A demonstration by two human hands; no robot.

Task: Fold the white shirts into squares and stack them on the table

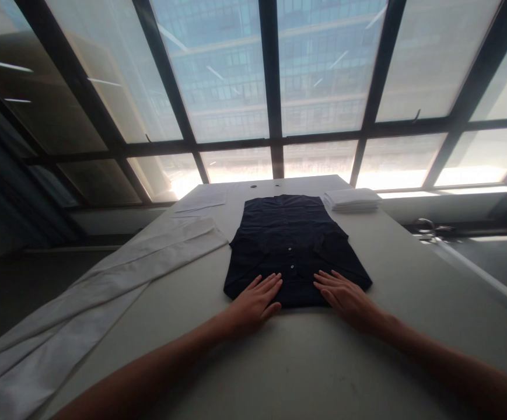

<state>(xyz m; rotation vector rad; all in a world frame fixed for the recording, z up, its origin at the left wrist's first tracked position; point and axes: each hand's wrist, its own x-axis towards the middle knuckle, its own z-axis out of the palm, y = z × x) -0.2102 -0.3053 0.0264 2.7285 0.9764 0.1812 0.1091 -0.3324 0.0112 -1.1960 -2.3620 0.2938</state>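
Note:
A dark navy buttoned shirt (286, 227) lies folded flat on the white table (183, 309), with small pale buttons down its middle. My left hand (255, 303) rests on its near left part, fingers stretched out and pointing away from me. On the near right part lies my right hand (345, 297), also flat with fingers extended. Both palms press on the cloth near its front edge, and neither hand grips it. A strip of the shirt with two buttons shows between the hands.
White cloth (148, 256) stretches along the table's left side and over its edge. Papers (200, 201) lie at the back left. A stack of folded white cloth (352, 200) sits at the back right. A metal rail (485, 274) runs beyond the right edge; windows (231, 70) stand behind.

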